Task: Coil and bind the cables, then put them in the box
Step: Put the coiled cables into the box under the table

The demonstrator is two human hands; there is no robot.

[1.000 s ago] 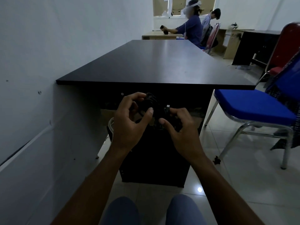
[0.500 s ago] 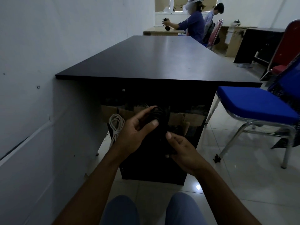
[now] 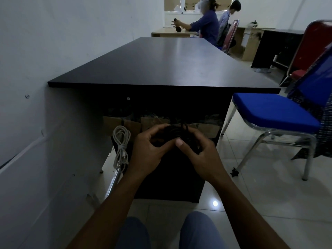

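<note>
A coiled black cable (image 3: 175, 134) is held in front of me, below the desk's front edge. My left hand (image 3: 148, 150) grips its left side, fingers curled over the coil. My right hand (image 3: 201, 155) grips the right side, thumb pressed against the left thumb. Much of the cable is hidden by my fingers and the dark desk front. A cardboard box (image 3: 125, 124) stands under the desk, partly behind my hands. A coiled white cable (image 3: 121, 148) hangs over the box's left front edge.
A dark desk (image 3: 161, 65) stands against the white wall (image 3: 53, 51) on the left. A blue chair (image 3: 274, 114) is on the right, a red chair (image 3: 318, 44) behind it. Two people sit at far desks. My knees (image 3: 165, 230) show at the bottom.
The view has tilted down. My hands and the black coil have dropped lower, in front of the box, and my right hand has come up level with the left.
</note>
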